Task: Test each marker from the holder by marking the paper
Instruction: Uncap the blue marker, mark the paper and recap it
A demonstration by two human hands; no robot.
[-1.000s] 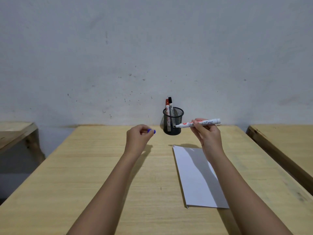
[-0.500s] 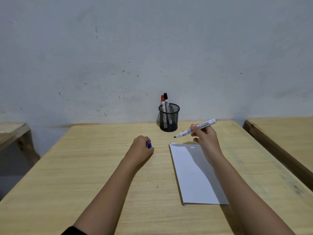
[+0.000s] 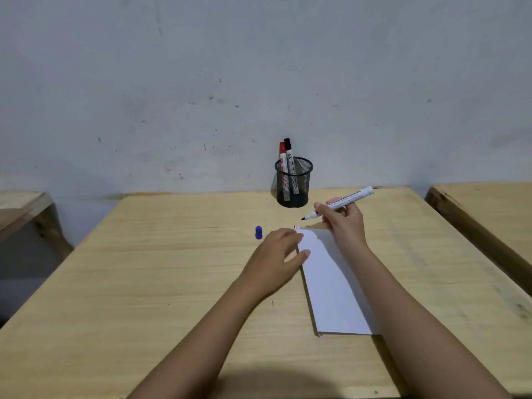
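Observation:
A white sheet of paper [image 3: 331,289] lies on the wooden table [image 3: 172,269], with small red marks at its far left corner. My right hand [image 3: 344,223] grips an uncapped white marker [image 3: 345,200], tip pointing left and down just above the paper's far edge. My left hand [image 3: 277,254] rests with spread fingers on the paper's left edge and holds nothing. A blue cap [image 3: 258,232] stands on the table just left of that hand. A black mesh holder [image 3: 293,182] by the wall contains a red-capped marker [image 3: 282,156] and a black-capped marker [image 3: 288,155].
A grey wall rises right behind the table. Another wooden table [image 3: 483,214] stands to the right, and a third one [image 3: 20,208] to the left, each separated by a gap.
My left hand has set the blue cap down on the table and moved right onto the paper's edge. My right hand has lowered the marker's tip toward the paper.

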